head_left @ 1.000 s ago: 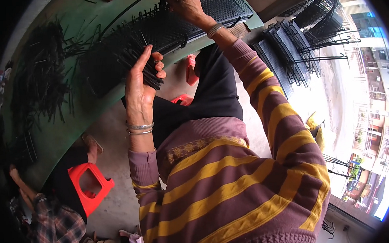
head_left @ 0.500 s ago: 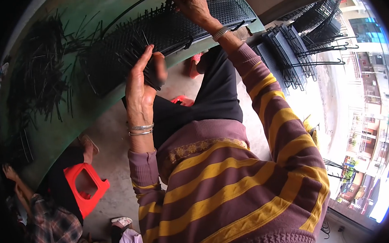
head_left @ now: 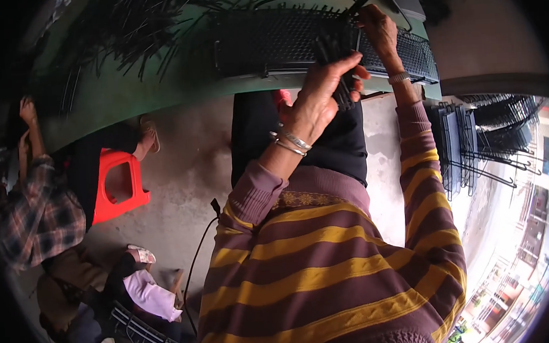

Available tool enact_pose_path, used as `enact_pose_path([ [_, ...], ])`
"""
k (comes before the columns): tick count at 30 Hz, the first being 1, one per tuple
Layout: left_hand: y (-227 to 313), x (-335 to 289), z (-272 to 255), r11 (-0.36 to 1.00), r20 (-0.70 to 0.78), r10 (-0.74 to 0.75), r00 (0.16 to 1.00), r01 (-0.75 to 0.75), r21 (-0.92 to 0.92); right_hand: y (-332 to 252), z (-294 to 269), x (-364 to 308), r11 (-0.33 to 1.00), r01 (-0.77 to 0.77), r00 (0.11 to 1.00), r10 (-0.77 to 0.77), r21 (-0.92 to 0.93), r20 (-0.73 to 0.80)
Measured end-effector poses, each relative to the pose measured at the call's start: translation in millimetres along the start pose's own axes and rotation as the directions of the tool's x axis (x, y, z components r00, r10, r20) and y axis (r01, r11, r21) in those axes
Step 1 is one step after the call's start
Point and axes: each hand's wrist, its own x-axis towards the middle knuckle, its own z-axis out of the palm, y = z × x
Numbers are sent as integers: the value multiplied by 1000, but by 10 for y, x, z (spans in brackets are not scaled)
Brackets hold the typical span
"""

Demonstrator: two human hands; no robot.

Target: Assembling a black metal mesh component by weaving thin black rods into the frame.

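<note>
A long black mesh rack point(head_left: 280, 44) lies along the near edge of a green table point(head_left: 177, 96), with a row of short black prongs on its far side. My left hand point(head_left: 323, 91), with two bracelets at its wrist, grips a bundle of thin black strips point(head_left: 336, 47) in front of the rack. Beside it, toward the rack's right part, my right hand point(head_left: 379, 30) has its fingers pinched together at the rack's far edge. Whatever is between those fingers is too dark and small to make out.
A heap of loose black strips point(head_left: 149, 23) covers the table's far left. Finished-looking black racks with hooks point(head_left: 459, 143) stack at the right. A red stool point(head_left: 135, 185) stands at left, near a person in a plaid shirt point(head_left: 47, 208). A black cable point(head_left: 195, 262) trails on the floor.
The view has swung, so the table and rack sit farther right. My left hand with the strips has come closer to my right hand, which remains at the rack's far edge.
</note>
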Motion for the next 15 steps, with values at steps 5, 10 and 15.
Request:
enact_pose_path([
  [5, -233, -55, 105, 1000, -40, 18, 999, -17, 16, -145, 29, -7, 996, -89, 996, 88, 30, 28],
  [10, -495, 0, 212, 998, -20, -22, 1000, 23, 54, -43, -57, -16, 996, -89, 996, 89, -15, 30],
  [15, -498, -102, 251, 998, -24, -5, 1000, 6, 69, -211, -20, -47, 996, -87, 993, 84, 34, 84],
])
